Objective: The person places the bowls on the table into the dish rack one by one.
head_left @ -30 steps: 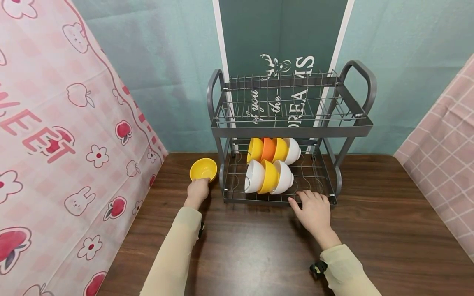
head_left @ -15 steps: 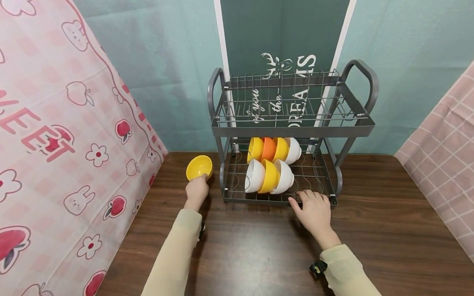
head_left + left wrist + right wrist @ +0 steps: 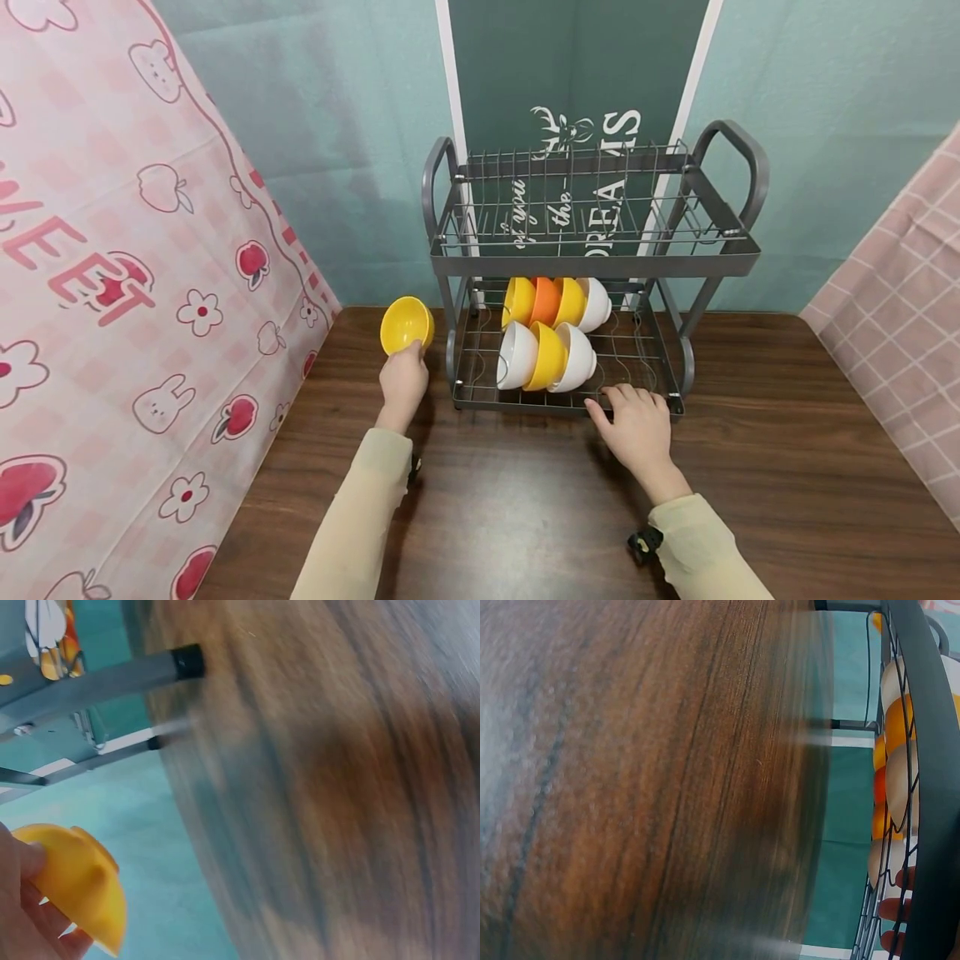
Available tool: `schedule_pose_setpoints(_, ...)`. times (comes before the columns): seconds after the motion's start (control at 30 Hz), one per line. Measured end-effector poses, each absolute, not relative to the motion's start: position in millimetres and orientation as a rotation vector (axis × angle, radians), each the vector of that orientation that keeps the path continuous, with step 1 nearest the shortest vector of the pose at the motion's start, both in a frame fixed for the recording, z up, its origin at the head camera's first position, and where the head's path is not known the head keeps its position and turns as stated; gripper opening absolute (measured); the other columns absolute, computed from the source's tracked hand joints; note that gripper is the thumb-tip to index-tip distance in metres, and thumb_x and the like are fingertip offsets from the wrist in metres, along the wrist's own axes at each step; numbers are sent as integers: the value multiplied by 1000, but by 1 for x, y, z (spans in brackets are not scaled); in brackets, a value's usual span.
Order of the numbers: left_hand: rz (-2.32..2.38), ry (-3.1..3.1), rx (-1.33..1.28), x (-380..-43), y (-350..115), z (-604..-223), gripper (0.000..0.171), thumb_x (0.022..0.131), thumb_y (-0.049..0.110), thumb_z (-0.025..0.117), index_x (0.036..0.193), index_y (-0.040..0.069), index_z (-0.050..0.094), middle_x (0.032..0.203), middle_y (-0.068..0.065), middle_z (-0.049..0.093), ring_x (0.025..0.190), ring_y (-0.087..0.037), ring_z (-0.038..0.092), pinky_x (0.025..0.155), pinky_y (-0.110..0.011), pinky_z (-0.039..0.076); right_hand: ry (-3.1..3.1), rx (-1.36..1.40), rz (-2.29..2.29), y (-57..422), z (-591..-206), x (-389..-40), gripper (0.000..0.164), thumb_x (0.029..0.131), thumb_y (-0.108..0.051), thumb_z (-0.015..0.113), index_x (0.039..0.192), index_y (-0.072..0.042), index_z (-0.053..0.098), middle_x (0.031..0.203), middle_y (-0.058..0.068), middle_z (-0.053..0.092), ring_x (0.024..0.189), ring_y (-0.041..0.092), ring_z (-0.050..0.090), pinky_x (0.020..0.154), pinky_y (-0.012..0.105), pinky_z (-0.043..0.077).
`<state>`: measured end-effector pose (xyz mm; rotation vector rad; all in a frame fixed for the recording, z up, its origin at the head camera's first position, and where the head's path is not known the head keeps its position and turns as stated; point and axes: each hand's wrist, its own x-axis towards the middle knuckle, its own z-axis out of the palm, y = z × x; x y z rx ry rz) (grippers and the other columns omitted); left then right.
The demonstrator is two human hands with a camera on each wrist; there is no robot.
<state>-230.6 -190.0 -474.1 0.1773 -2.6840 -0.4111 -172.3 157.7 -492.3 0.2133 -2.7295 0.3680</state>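
Observation:
My left hand (image 3: 403, 385) grips a small yellow bowl (image 3: 405, 323) by its near edge, thumb at the rim, left of the dark grey two-tier dish rack (image 3: 592, 267). In the left wrist view the bowl (image 3: 79, 881) is tilted and held off the tabletop, with fingers around its side. My right hand (image 3: 637, 429) holds the front rail of the rack's lower tier near its right end, fingers bent over it. Fingertips (image 3: 894, 909) show past the rail in the right wrist view. On the lower tier, white bowls (image 3: 574, 358), yellow bowls (image 3: 547, 358) and an orange bowl (image 3: 544, 302) stand on edge in two rows.
The upper tier (image 3: 570, 204) has wire dividers and a raised handle at each end. Brown wood-grain tabletop (image 3: 510, 492) lies under everything. A pink patterned cloth (image 3: 172, 333) hangs at left, a pink checked one (image 3: 907, 333) at right, a green curtain (image 3: 360, 167) behind.
The yellow bowl has come up from the table in my left hand and tilted more towards me. The right hand stays on the rack's rail, and the other bowls have not moved.

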Motion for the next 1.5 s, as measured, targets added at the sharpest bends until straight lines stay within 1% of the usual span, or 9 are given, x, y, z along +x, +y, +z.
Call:
schedule_pose_setpoints(0.2,-477,-2607,173,-224,-183,-466,11,91,16,56,92,9,64,81,-11,69,75,-31,62,63,-45,49,-2760,202,363,158,-492,-173,48,88,-50,50,104,-7,66,104,13,66,99,35,57,88,53,37)
schedule_pose_setpoints(0.33,-513,-2555,154,-219,-178,-462,11,91,16,56,91,9,64,81,-11,70,76,-30,62,64,-45,49,-2757,202,368,158,-492,-173,49,88,-50,50,104,-7,66,104,13,66,99,35,57,89,53,37)
schedule_pose_setpoints(0.53,-530,-2471,116,-207,-171,-456,9,89,14,59,84,8,63,76,-10,68,74,-29,61,62,-43,49,-2725,214,368,158,-494,-173,48,88,-50,51,102,-6,66,102,13,66,96,35,58,87,53,37)
schedule_pose_setpoints(0.67,-547,-2428,85,-200,-167,-455,7,88,13,60,85,8,63,78,-9,69,75,-28,61,63,-42,49,-2730,212,365,159,-496,-174,49,87,-51,51,103,-6,66,102,13,66,97,35,57,88,53,37)
schedule_pose_setpoints(0.77,-565,-2395,62,-195,-164,-454,5,87,12,61,85,8,64,79,-9,70,78,-29,62,69,-42,50,-2736,214,363,159,-495,-173,50,88,-51,50,103,-6,66,103,14,66,98,35,57,88,54,37)
schedule_pose_setpoints(0.93,-583,-2357,23,-188,-157,-451,4,85,9,62,87,7,66,83,-9,71,84,-28,66,86,-41,50,-2740,220,366,158,-493,-172,50,89,-50,50,103,-6,66,103,14,66,98,36,57,88,54,37)
schedule_pose_setpoints(1.07,-572,-2335,0,-184,-154,-450,8,85,7,62,91,7,67,88,-9,72,86,-26,67,93,-39,48,-2747,217,364,158,-493,-172,50,89,-50,49,103,-6,66,103,14,66,98,35,57,88,54,37)
schedule_pose_setpoints(1.2,-561,-2316,-9,-182,-151,-452,10,83,7,63,93,7,67,91,-8,72,87,-25,67,93,-37,47,-2755,209,372,158,-493,-172,49,89,-50,49,104,-6,66,104,14,66,99,36,56,89,54,36)
schedule_pose_setpoints(1.5,-571,-2293,-29,-177,-147,-453,11,82,8,64,92,7,67,89,-8,72,86,-25,68,93,-38,48,-2730,217,371,158,-494,-172,50,89,-51,49,103,-6,66,103,14,66,98,36,57,88,53,37)
